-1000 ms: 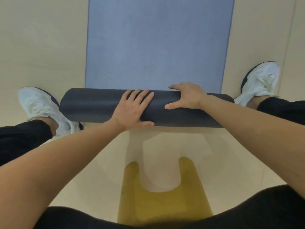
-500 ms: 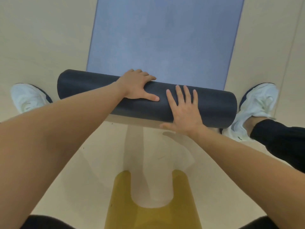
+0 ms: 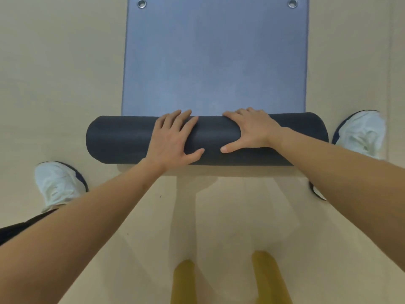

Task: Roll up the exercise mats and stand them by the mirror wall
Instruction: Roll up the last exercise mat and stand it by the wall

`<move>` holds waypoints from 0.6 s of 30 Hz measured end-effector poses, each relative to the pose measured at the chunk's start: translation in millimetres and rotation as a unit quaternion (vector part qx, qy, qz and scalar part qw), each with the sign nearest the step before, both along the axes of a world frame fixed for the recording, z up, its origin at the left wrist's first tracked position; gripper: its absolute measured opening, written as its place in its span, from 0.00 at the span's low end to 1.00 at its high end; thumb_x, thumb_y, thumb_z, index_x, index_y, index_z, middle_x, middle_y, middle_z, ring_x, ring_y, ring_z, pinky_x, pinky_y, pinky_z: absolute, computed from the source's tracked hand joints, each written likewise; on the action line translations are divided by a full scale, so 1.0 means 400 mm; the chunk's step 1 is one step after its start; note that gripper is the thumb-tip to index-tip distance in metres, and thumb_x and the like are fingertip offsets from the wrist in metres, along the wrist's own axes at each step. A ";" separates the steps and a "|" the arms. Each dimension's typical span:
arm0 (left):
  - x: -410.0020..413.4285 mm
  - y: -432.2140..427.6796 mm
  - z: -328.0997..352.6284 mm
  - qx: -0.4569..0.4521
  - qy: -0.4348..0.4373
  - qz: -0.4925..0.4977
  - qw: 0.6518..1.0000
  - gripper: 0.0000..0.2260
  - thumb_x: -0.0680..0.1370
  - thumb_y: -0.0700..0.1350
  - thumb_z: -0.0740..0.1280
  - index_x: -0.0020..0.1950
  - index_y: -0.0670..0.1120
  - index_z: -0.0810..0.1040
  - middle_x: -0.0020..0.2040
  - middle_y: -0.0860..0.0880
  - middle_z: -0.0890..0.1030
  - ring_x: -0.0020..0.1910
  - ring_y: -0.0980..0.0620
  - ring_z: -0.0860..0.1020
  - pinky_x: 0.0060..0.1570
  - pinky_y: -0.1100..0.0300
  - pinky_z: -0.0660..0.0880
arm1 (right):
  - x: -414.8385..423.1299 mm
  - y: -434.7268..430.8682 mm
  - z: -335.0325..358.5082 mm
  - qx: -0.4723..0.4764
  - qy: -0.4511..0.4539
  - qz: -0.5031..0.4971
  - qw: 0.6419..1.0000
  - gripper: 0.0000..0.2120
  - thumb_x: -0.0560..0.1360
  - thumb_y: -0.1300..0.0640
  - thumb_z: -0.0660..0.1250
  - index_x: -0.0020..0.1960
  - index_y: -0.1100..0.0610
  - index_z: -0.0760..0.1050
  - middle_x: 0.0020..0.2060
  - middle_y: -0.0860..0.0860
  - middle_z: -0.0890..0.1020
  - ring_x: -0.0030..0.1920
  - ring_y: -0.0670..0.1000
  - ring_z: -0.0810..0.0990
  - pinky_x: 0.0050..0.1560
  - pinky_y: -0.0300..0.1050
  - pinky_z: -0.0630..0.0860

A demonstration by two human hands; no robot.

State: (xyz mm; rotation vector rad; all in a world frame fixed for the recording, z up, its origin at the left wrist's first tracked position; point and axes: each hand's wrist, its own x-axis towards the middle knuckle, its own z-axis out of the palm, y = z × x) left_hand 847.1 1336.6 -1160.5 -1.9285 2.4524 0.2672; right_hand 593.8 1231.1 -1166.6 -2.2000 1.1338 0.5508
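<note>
The blue exercise mat (image 3: 214, 58) lies flat on the tan floor (image 3: 54, 73), its near part wound into a dark roll (image 3: 122, 139) (the underside is charcoal). The left hand (image 3: 173, 139) and right hand (image 3: 252, 130) press flat on the roll, fingers spread. Two metal eyelets (image 3: 141, 3) mark the far end.

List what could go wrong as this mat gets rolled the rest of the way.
1. Both the left hand and right hand press near the middle of the roll, so its unsupported ends may lag and the roll could telescope or loosen.
2. The white shoe sits right beside the roll's end and could catch it.
</note>
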 end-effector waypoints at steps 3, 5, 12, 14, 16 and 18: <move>-0.006 -0.004 0.003 -0.057 0.007 0.002 0.998 0.35 0.75 0.65 0.64 0.75 0.45 0.73 0.75 0.44 0.73 0.73 0.40 0.71 0.71 0.43 0.65 | 0.011 -0.055 0.007 0.050 -0.002 -0.016 0.999 0.53 0.61 0.18 0.65 0.78 0.41 0.59 0.67 0.49 0.74 0.66 0.57 0.72 0.63 0.56 0.70; -0.011 -0.002 0.002 -0.059 0.023 -0.010 0.998 0.35 0.74 0.65 0.66 0.75 0.45 0.73 0.75 0.45 0.73 0.74 0.41 0.71 0.73 0.43 0.64 | 0.017 -0.090 0.004 0.081 -0.008 -0.029 0.996 0.51 0.61 0.18 0.66 0.77 0.40 0.61 0.65 0.48 0.75 0.66 0.56 0.72 0.62 0.56 0.71; 0.001 -0.071 0.004 0.053 0.005 -0.020 0.998 0.51 0.67 0.76 0.66 0.83 0.51 0.58 0.83 0.50 0.60 0.81 0.46 0.59 0.80 0.44 0.53 | 0.024 -0.156 0.014 0.018 0.007 -0.037 0.999 0.52 0.62 0.16 0.60 0.78 0.43 0.64 0.73 0.48 0.71 0.71 0.57 0.70 0.71 0.57 0.64; 0.009 -0.105 0.001 0.077 -0.003 -0.020 0.997 0.55 0.64 0.78 0.65 0.83 0.52 0.55 0.83 0.50 0.59 0.81 0.46 0.58 0.80 0.44 0.52 | 0.023 -0.151 0.033 -0.067 0.005 -0.028 0.997 0.51 0.65 0.15 0.54 0.78 0.45 0.64 0.73 0.50 0.72 0.70 0.57 0.70 0.74 0.59 0.60; 0.018 -0.145 -0.005 0.096 -0.003 -0.022 0.995 0.58 0.61 0.81 0.64 0.83 0.51 0.55 0.83 0.50 0.60 0.81 0.46 0.59 0.79 0.44 0.53 | 0.014 -0.124 0.048 -0.128 -0.018 -0.016 0.992 0.49 0.67 0.16 0.49 0.77 0.47 0.66 0.71 0.50 0.74 0.68 0.56 0.73 0.76 0.61 0.59; 0.030 -0.191 -0.007 0.118 -0.002 -0.032 0.993 0.62 0.57 0.84 0.64 0.83 0.51 0.56 0.82 0.49 0.61 0.80 0.45 0.62 0.79 0.44 0.56 | 0.005 -0.086 0.048 -0.153 -0.019 0.011 0.988 0.53 0.65 0.15 0.49 0.78 0.48 0.63 0.72 0.52 0.73 0.69 0.58 0.72 0.76 0.63 0.58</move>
